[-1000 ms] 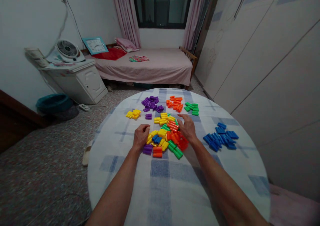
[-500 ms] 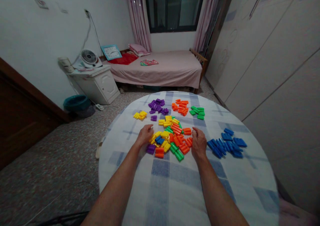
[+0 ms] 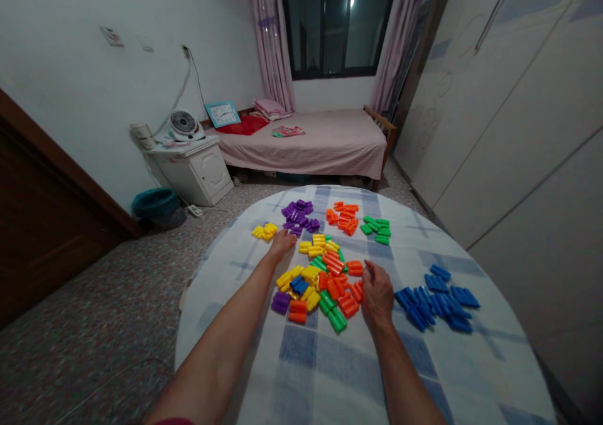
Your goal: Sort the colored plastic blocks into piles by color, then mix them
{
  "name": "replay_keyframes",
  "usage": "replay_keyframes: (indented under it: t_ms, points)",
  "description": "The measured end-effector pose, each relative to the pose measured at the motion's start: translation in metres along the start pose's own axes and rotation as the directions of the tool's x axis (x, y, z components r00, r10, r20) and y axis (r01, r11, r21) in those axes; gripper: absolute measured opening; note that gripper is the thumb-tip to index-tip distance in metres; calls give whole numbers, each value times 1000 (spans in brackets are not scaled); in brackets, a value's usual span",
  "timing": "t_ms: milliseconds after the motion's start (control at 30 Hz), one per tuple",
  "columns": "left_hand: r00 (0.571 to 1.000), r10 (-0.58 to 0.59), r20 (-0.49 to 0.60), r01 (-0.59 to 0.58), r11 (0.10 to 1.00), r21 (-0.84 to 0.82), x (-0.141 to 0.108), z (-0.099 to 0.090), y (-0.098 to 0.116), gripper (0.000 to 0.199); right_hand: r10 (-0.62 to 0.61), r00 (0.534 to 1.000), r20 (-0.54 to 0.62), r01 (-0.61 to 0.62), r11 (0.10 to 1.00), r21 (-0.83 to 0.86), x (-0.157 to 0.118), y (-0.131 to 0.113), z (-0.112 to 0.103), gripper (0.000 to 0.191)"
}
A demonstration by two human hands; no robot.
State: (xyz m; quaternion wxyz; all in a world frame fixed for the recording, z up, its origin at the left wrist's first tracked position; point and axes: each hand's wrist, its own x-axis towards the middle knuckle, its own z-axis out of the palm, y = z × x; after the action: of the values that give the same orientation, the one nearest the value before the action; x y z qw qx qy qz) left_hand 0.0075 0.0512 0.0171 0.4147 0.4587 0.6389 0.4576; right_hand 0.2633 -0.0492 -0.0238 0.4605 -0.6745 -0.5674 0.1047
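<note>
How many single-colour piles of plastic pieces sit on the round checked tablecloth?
Five: yellow plastic pieces far left, purple pieces beside them, orange pieces and green pieces farther along, blue pieces right. A mixed heap lies centre.

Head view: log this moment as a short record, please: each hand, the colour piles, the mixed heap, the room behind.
Left hand: at the heap's far edge, nearest the purple pile
Right hand: beside orange blocks, fingers curled; any hold hidden
Mixed heap: yellow, orange, green, blue, purple blocks
Colour piles: purple, orange, green, yellow, blue
Table: round, checked cloth
Behind: bed, fan
</note>
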Motion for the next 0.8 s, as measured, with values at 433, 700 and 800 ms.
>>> replay_keyframes:
  t_ms: [433, 700, 800]
  points:
    - [971, 241, 8, -224, 891, 396, 27, 15, 1, 19, -4, 999, 50, 7, 998, -55, -2, -4, -2, 38]
    - [937, 266, 229, -328, 896, 301, 42, 27, 6, 34, -12, 999, 53, 14, 999, -48, -2, -1, -1, 38]
    - [938, 280, 206, -334, 892, 305, 50, 33, 9, 34, -17, 998, 54, 19, 999, -44, -2, -2, -2, 37]
